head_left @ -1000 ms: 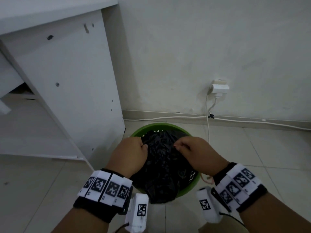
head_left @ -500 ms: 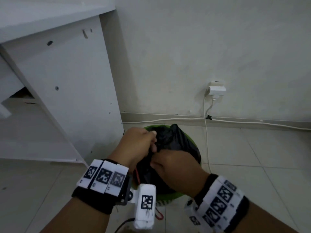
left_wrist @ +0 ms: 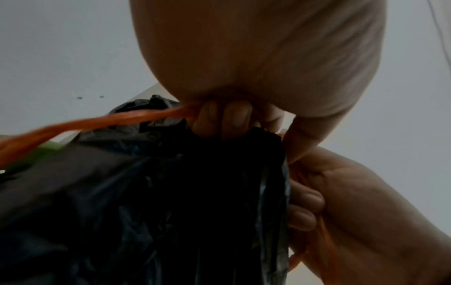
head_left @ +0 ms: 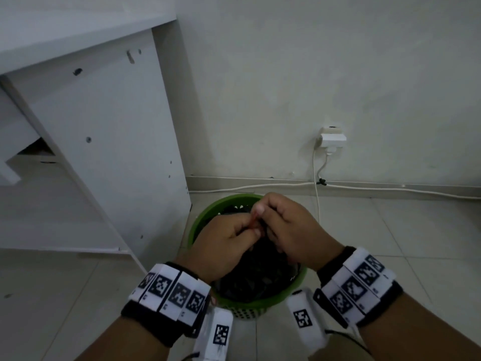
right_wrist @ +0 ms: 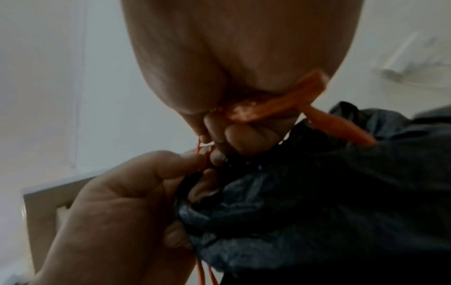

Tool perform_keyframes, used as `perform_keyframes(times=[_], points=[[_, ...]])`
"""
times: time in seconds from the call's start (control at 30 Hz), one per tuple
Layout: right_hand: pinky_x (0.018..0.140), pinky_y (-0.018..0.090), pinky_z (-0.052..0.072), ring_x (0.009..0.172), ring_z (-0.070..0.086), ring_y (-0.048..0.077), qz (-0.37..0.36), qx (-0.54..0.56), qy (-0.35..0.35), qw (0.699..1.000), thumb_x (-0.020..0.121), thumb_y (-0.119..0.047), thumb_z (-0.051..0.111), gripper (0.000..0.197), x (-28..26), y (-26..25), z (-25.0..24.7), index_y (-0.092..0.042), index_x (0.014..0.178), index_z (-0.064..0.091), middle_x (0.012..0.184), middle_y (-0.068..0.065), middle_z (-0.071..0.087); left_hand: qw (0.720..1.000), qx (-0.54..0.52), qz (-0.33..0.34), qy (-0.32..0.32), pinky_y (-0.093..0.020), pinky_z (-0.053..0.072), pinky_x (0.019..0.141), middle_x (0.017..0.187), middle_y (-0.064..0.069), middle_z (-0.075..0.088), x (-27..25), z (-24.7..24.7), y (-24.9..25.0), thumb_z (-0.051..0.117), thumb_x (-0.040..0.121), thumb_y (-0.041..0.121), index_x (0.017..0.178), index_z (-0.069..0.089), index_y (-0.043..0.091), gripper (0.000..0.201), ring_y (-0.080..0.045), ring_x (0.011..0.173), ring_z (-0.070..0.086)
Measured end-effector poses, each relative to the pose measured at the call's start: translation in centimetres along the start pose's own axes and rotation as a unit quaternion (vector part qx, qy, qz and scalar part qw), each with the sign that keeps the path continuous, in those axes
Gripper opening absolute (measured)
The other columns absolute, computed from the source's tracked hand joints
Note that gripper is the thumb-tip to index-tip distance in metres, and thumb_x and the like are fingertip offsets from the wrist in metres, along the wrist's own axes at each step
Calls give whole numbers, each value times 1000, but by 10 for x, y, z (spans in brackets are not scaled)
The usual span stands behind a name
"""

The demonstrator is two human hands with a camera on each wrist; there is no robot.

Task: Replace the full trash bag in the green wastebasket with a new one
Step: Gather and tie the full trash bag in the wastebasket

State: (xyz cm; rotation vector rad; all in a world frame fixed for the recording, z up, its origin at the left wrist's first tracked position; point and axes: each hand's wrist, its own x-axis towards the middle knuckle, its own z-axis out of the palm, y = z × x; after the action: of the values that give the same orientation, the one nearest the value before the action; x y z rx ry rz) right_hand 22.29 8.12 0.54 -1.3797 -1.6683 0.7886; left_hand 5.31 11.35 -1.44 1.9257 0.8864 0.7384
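Black plastic trash bag (head_left: 263,272) gathered above round green plastic wastebasket (head_left: 205,217).
My left hand (head_left: 221,246) and right hand (head_left: 291,230) both pinch its orange drawstring (left_wrist: 102,121).

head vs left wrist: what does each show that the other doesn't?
Head only: green basket whole on the floor, desk panel, wall socket, wrist bands. Left wrist only: orange string running out from the left hand's curled fingers, strands also in the right hand. Both: two hands pinching the black bag's gathered neck.
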Motion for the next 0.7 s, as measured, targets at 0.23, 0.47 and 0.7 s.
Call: perform_keyframes(times=[0.23, 0.47, 0.7], points=[[41, 10, 34, 37, 48, 3, 30, 75, -5, 997, 105, -18, 43, 25, -5, 8, 10, -8, 84, 53, 45, -12, 53, 993, 61, 60, 80, -37, 53, 61, 70, 5, 67, -6, 6, -5, 62, 85, 14, 80, 65, 23, 12, -15, 63, 63], [61, 29, 47, 54, 56, 6, 45, -70, -4, 997, 99, -32, 53, 27, 6, 16, 3, -14, 82, 63, 61, -1, 66, 978, 138, 79, 134, -27, 54, 63, 75, 11, 69, -12, 18, -12, 62, 86, 29, 110, 48, 35, 29, -4, 69, 65], [52, 14, 38, 47, 54, -1, 78, -91, 2, 993, 89, -33, 68, 22, 9, 10, -7, -14, 78, 67, 59, -3, 68, 959, 162, 116, 202, -4, 44, 75, 86, 11, 74, -13, 27, -10, 66, 94, 18, 93, 77, 18, 12, 1, 79, 65]])
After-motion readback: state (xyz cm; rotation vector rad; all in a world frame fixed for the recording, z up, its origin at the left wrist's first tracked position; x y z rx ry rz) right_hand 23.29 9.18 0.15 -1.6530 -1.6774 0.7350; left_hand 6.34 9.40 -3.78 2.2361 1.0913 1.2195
